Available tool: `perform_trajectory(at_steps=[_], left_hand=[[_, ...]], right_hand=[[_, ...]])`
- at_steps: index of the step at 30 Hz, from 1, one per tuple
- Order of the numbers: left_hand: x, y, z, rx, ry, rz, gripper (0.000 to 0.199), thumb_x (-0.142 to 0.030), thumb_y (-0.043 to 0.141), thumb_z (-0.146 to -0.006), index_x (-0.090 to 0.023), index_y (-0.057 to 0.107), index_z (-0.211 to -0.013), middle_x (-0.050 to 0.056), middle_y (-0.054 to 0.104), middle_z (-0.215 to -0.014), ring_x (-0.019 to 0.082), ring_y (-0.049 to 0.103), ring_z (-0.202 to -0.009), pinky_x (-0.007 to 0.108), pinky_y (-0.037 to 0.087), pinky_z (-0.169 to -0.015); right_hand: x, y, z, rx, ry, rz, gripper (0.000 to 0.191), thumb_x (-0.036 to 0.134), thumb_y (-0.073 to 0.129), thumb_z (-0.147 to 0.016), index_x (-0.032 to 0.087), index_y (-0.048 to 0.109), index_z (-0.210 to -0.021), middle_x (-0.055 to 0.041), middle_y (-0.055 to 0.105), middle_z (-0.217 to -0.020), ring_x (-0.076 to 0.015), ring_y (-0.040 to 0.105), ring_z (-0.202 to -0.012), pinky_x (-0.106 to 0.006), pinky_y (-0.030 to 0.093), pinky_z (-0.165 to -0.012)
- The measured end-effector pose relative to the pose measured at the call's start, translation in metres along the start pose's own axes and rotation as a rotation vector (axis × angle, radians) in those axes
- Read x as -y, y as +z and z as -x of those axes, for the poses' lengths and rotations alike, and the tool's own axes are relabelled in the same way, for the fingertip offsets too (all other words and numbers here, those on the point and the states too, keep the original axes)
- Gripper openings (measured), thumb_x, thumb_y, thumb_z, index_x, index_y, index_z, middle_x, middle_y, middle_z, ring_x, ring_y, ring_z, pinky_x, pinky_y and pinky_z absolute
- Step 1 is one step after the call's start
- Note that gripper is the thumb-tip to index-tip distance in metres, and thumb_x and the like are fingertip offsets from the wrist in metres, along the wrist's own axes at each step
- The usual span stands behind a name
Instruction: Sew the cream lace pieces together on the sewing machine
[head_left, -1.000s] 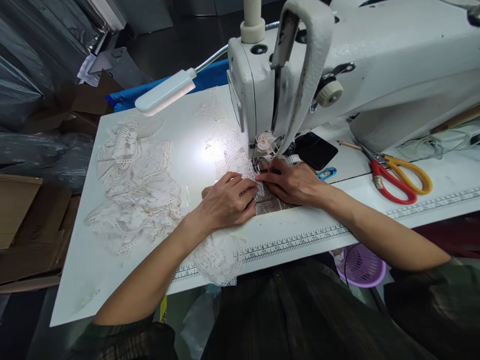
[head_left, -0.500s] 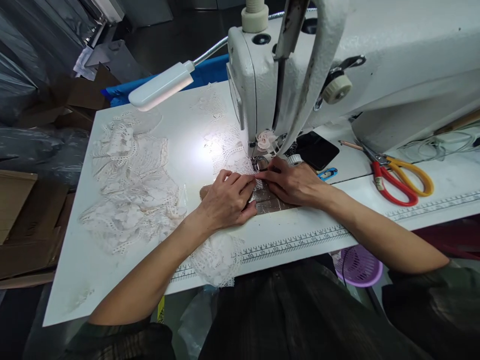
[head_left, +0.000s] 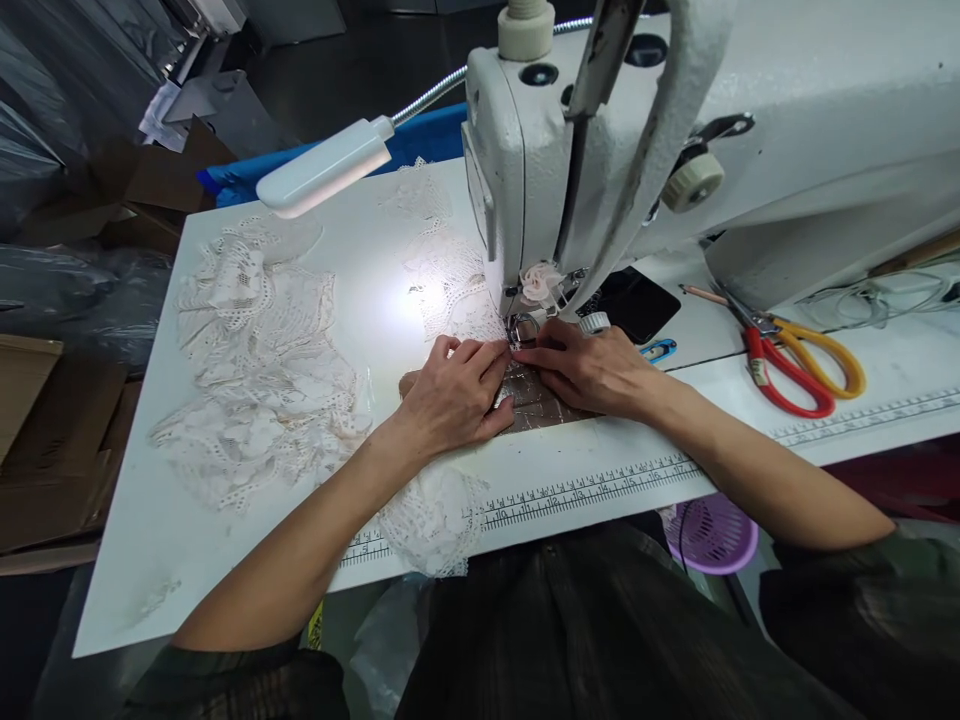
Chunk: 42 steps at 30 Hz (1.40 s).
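White lace fabric (head_left: 456, 290) runs up to the needle area of the white sewing machine (head_left: 540, 170). On its left side, my left hand (head_left: 459, 395) presses down near the presser foot (head_left: 521, 328), its fingers close together at the lace edge. Opposite it, my right hand (head_left: 589, 368) has thumb and forefinger pinched just beside the foot. The fingertips of both hands nearly meet, and what lies between them is too small to tell. Beneath both hands is a brown, shiny plate (head_left: 536, 402). A pink fabric flower (head_left: 540, 283) hangs on the machine head.
Ruffled lace (head_left: 262, 370) lies on the left of the table, another lace piece (head_left: 435, 520) at the front edge. A lamp (head_left: 326, 168) shines from above. Right are a black phone (head_left: 637, 303), blue snips (head_left: 660, 350), and red-and-yellow scissors (head_left: 802, 365). A purple basket (head_left: 712, 535) stands below.
The view has shifted slightly, moving the machine a little to the right in the picture. Both hands keep nearly the same place and pose at the presser foot.
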<state>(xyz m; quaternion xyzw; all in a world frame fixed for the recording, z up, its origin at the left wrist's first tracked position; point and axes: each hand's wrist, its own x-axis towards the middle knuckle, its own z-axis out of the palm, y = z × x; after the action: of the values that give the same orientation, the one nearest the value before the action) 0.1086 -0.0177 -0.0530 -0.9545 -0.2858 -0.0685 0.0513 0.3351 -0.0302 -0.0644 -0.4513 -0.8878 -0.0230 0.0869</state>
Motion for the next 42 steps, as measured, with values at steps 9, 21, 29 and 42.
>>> perform_trajectory(at_steps=[9, 21, 29, 42], left_hand=[[0.000, 0.000, -0.004, 0.028, -0.078, 0.051, 0.050, -0.040, 0.044, -0.094, -0.004, 0.059, -0.125, 0.019, 0.056, -0.136, 0.032, 0.057, -0.107, 0.047, 0.042, -0.085], [0.001, -0.002, -0.008, 0.027, -0.143, 0.075, 0.055, -0.045, 0.046, -0.092, -0.008, 0.052, -0.133, 0.020, 0.053, -0.138, 0.032, 0.054, -0.109, 0.047, 0.039, -0.085], [0.005, 0.002, -0.008, 0.013, -0.140, 0.073, 0.060, -0.049, 0.046, -0.092, -0.007, 0.049, -0.134, 0.021, 0.055, -0.132, 0.032, 0.052, -0.106, 0.048, 0.038, -0.084], [0.002, 0.007, -0.008, -0.004, -0.214, 0.069, 0.060, -0.052, 0.043, -0.095, -0.007, 0.046, -0.135, 0.021, 0.054, -0.127, 0.032, 0.050, -0.111, 0.049, 0.036, -0.094]], right_hand=[[0.008, -0.009, -0.004, 0.102, 0.044, 0.060, 0.042, 0.033, 0.037, -0.098, 0.029, 0.061, -0.132, -0.0115, 0.067, -0.111, -0.0200, 0.058, -0.078, -0.029, 0.021, -0.054], [-0.009, -0.019, 0.004, 0.045, 0.065, -0.315, 0.037, 0.031, 0.043, -0.096, 0.020, 0.068, -0.121, -0.0129, 0.063, -0.110, -0.0179, 0.059, -0.076, -0.031, 0.046, -0.069], [-0.031, -0.020, -0.006, -0.001, 0.206, -0.625, 0.049, 0.050, 0.036, -0.100, 0.016, 0.069, -0.087, -0.0051, 0.063, -0.074, -0.0163, 0.057, -0.067, -0.029, 0.046, -0.064], [-0.018, 0.002, 0.001, -0.240, 0.343, -0.509, 0.016, 0.033, 0.051, -0.088, 0.018, 0.058, -0.090, -0.0120, 0.065, -0.102, -0.0220, 0.063, -0.082, -0.035, 0.051, -0.071]])
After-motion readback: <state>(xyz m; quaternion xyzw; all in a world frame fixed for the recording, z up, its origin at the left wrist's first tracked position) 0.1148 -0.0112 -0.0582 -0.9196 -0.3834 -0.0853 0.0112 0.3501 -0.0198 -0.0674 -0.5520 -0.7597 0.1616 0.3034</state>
